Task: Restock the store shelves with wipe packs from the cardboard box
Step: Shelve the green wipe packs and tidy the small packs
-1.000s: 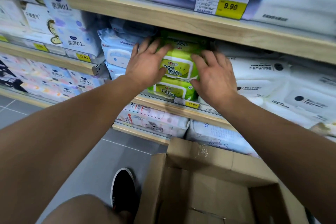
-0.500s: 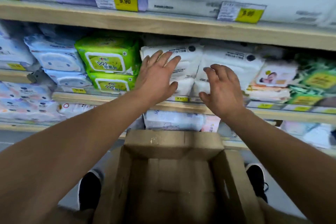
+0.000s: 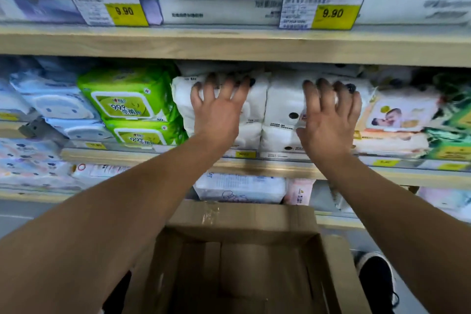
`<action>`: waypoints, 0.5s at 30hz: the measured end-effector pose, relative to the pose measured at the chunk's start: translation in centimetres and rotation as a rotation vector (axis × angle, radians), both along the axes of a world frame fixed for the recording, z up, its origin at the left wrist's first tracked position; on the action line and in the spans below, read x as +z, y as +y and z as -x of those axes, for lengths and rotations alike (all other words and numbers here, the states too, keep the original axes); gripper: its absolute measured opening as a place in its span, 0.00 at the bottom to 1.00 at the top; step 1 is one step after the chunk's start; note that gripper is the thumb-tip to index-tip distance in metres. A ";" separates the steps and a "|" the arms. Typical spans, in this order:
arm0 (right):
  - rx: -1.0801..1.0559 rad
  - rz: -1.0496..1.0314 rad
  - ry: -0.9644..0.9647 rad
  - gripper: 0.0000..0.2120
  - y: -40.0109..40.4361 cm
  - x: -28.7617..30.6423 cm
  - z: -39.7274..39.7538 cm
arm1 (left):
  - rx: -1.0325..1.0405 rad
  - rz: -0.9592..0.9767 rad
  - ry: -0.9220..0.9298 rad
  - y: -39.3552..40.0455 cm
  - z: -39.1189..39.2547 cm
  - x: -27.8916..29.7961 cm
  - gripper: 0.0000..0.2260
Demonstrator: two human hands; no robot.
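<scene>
While both hands press on the middle shelf, the scene reads as follows.

Left hand: the left hand (image 3: 216,112) lies flat with spread, fairly straight fingers on the left white wipe stack (image 3: 254,102), gripping nothing; probably squaring the packs back.

Right hand: the right hand (image 3: 328,120) rests on the right white wipe stack (image 3: 283,109), fingers slightly bent over its top edge; whether they pinch the wrap cannot be told.

Neighbours: green wipe packs (image 3: 127,102) sit just left, touching the white ones.

Cardboard box (image 3: 242,222): open below the hands, near the shelf edge (image 3: 153,158); no packs show inside, though its floor is dim and cut off.

Hard to read: fingertips blur; white pack labels illegible.
</scene>
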State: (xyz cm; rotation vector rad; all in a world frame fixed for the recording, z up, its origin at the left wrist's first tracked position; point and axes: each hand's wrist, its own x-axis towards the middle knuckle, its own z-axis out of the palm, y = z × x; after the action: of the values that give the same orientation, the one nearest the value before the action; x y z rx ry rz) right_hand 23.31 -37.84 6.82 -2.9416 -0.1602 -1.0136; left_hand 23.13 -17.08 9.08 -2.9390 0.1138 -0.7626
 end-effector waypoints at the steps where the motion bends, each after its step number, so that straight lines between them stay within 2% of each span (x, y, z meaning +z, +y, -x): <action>1: 0.026 0.006 -0.014 0.39 -0.5 -0.1 -0.2 | -0.045 -0.005 -0.049 0.6 -0.5 -0.2 0.41; 8: 0.180 0.030 0.047 0.47 -2.6 0.7 -1.4 | -0.228 0.005 -0.086 3.0 -1.5 0.0 0.38; 15: 0.141 0.073 0.079 0.47 -2.5 1.2 -1.3 | -0.161 -0.024 -0.094 2.4 -1.0 -0.2 0.38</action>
State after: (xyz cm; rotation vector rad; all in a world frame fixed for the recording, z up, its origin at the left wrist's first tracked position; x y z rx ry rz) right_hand 24.64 -40.34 8.01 -2.9781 -0.4044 -0.8895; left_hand 24.11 -14.64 8.92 -2.8913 0.3524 -0.9124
